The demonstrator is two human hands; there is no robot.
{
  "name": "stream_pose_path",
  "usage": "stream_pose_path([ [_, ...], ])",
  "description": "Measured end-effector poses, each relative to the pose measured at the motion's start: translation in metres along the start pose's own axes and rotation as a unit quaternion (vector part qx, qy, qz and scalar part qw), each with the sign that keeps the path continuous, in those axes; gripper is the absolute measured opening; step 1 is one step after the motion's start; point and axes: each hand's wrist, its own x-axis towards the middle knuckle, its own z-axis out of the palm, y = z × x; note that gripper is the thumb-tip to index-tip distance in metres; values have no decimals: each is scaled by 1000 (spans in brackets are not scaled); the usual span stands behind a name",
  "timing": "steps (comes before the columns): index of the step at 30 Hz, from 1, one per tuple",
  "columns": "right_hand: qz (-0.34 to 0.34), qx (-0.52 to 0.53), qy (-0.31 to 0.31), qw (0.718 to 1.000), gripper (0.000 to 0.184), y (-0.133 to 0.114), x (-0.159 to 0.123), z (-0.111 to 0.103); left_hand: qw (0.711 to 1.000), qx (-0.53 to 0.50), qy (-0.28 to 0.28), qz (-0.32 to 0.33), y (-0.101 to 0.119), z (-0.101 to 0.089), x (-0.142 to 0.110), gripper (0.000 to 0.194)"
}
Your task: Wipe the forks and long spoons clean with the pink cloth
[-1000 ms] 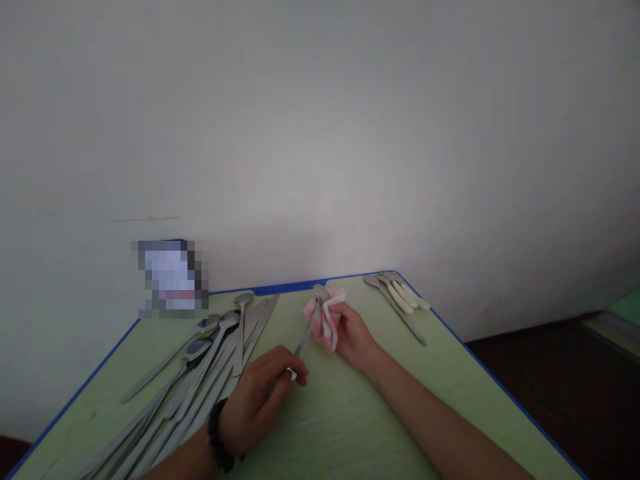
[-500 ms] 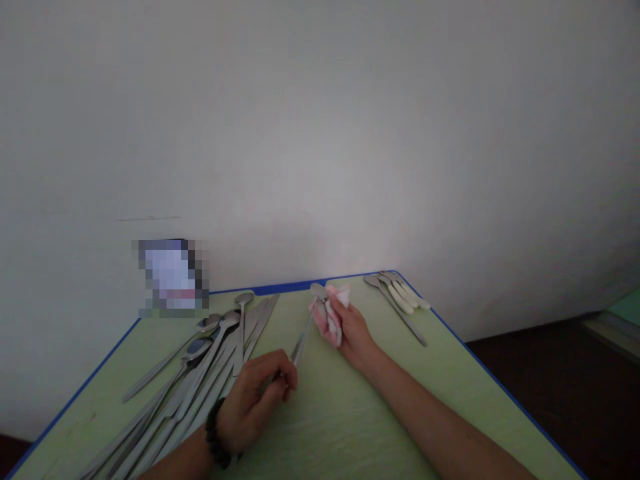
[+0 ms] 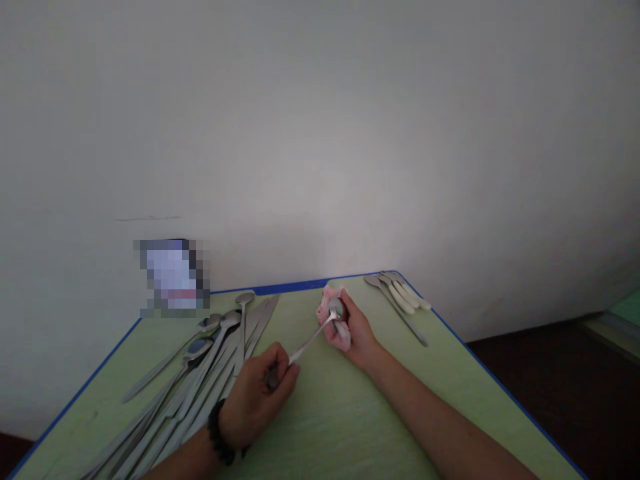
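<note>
Closed round the handle of a metal spoon is my left hand, which has a dark beaded bracelet at its wrist. The spoon slants up to the right, and its bowl rests against a pink and white cloth. My right hand grips this cloth, its fingers partly hidden behind the cloth and the bowl. Left of my left hand lies a pile of long metal spoons and knives. To the right of my right hand, a lone metal spoon lies beside several forks with cream handles.
The light green table has a blue edge and stands against a grey-white wall. A blurred-out phone-like device leans at the table's back left corner. Dark floor shows at the right.
The spoon has turned, its bowl shifting right and down into the cloth. My right hand has brought the cloth round behind the bowl. My left hand has rotated slightly on the handle.
</note>
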Motion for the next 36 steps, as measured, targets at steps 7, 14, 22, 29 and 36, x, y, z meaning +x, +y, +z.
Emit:
stream_pose_path([
  [7,3,-85,23,996,33,6,-2,-1,997,1,-81,-3,7,0,3,22],
  [14,3,-36,23,999,33,6,-1,3,996,66,-49,28,14,-2,3,29],
  [22,-20,-26,-27,999,24,2,-6,8,995,101,-15,-6,13,0,5,32],
  [29,-120,-110,-23,986,69,11,-11,9,995,94,-6,-32,12,0,6,36],
  [36,-127,-156,-29,979,81,14,-10,2,993,101,34,-52,10,0,5,41],
])
